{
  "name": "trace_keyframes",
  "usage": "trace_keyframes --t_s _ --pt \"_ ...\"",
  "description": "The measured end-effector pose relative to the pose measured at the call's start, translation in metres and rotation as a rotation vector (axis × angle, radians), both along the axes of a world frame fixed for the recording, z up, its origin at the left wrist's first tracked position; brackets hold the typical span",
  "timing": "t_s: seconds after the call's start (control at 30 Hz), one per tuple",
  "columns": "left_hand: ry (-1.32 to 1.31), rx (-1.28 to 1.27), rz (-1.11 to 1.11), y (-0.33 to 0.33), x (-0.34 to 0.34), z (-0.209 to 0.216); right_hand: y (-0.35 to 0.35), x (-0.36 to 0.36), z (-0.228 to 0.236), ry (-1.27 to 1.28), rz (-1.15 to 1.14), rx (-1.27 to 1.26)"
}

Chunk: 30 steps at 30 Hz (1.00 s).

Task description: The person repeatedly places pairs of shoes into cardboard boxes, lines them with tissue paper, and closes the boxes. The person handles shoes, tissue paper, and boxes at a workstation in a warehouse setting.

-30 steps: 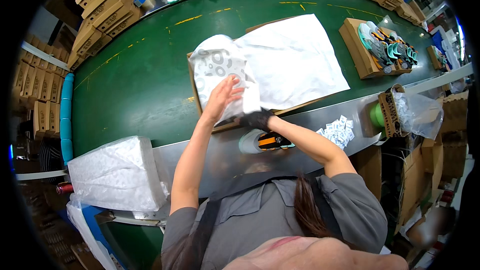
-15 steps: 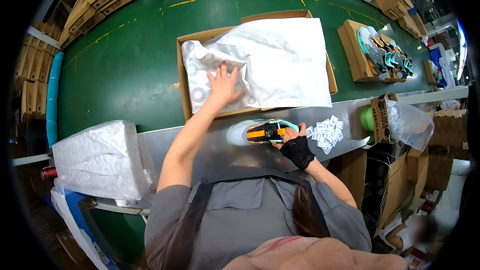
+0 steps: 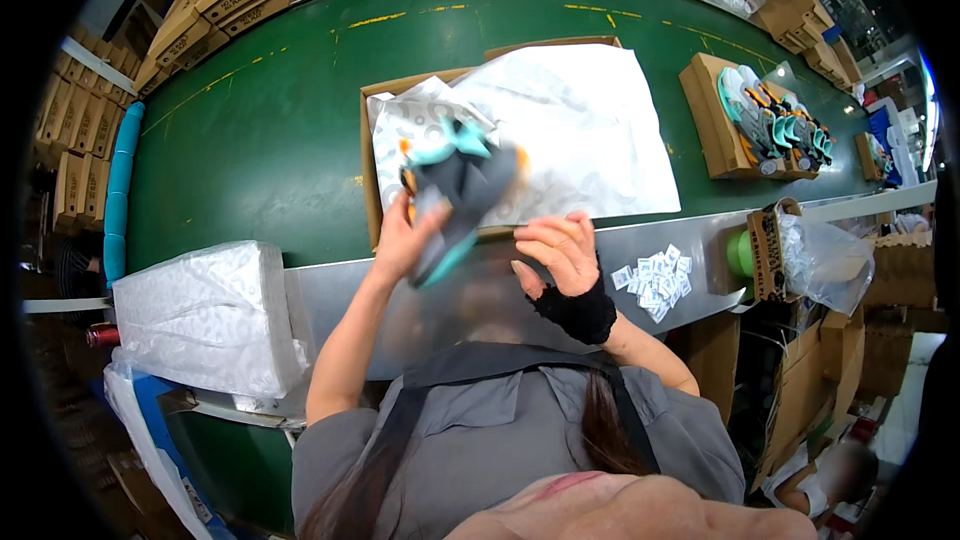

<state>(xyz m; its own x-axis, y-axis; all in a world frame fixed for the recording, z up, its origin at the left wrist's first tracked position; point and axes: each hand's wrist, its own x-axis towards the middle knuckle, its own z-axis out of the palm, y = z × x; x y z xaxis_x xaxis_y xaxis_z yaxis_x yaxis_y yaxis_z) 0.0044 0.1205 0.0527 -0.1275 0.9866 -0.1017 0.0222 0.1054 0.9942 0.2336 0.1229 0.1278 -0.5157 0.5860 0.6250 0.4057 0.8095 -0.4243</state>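
Note:
My left hand (image 3: 410,238) grips a grey sneaker (image 3: 462,190) with teal and orange parts, blurred by motion. The shoe is held up, tilted, over the near left part of an open cardboard box (image 3: 367,155). White wrapping paper (image 3: 590,130) with pale ring prints lines the box and covers most of it. Just right of the shoe, my right hand (image 3: 560,255), in a black fingerless glove, has its fingers apart and holds nothing. A pile of small white packets (image 3: 657,281) lies on the metal table edge beyond that hand.
On the right, a cardboard box (image 3: 703,115) carries several similar sneakers. A stack of white wrapping paper (image 3: 205,315) lies at near left. Stacked shoe boxes (image 3: 215,0) stand at far left. A carton with clear plastic bags (image 3: 815,255) is at near right.
The sneaker has left the metal edge and is now raised in my left hand, which came off the paper. My right hand has let go of the shoe and moved slightly left.

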Motion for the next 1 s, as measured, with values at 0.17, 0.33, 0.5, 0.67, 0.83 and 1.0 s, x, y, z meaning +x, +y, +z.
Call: trace_keyframes --t_s 0.17,0.33,0.5,0.67,0.83,1.0 --pt "-0.640 -0.181 0.199 0.100 0.006 -0.068 -0.010 0.033 -0.101 -0.155 -0.004 -0.554" --pt "-0.348 -0.556 -0.111 0.113 0.044 -0.086 0.026 0.052 -0.140 0.575 -0.284 -1.565" --pt "-0.722 -0.301 -0.229 0.081 0.019 -0.045 0.056 0.056 -0.145 0.225 -0.534 -0.738" --pt "-0.232 -0.114 0.414 0.041 -0.033 -0.043 0.055 0.019 -0.144 -0.250 -0.414 -0.181" --pt "0.486 -0.098 0.264 0.036 -0.027 -0.096 0.051 0.002 -0.144 -0.701 -0.325 -0.023" --pt "-0.193 -0.528 0.069 0.052 -0.071 -0.075 0.056 -0.004 -0.111 -0.676 -0.274 -0.127"
